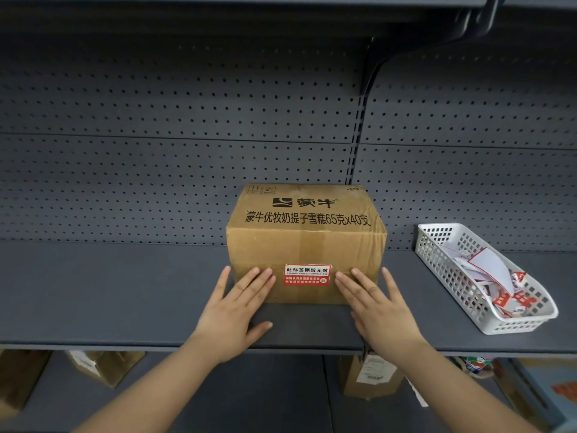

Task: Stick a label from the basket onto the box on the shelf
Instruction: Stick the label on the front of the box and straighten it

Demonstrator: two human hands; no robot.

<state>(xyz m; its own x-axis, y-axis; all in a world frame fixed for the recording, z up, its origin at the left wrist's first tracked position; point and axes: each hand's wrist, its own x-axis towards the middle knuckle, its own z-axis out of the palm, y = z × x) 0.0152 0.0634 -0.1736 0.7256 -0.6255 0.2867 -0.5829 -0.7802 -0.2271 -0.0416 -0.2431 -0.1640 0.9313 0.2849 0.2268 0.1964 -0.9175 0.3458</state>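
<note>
A person's two hands lie flat and open against the near face of a cardboard box (306,242) standing on a grey shelf (125,292), gripping nothing. The left hand (232,310) rests left of a red-and-white label (307,275) stuck low on that face, its long side running left to right; the right hand (379,310) rests right of it, fingertips (340,281) just beside the label's right edge. Both hands sit about equally near the label, so smoothing looks close to done. The white basket (437,254) holding more labels stands well to the right, nearer the right hand.
</note>
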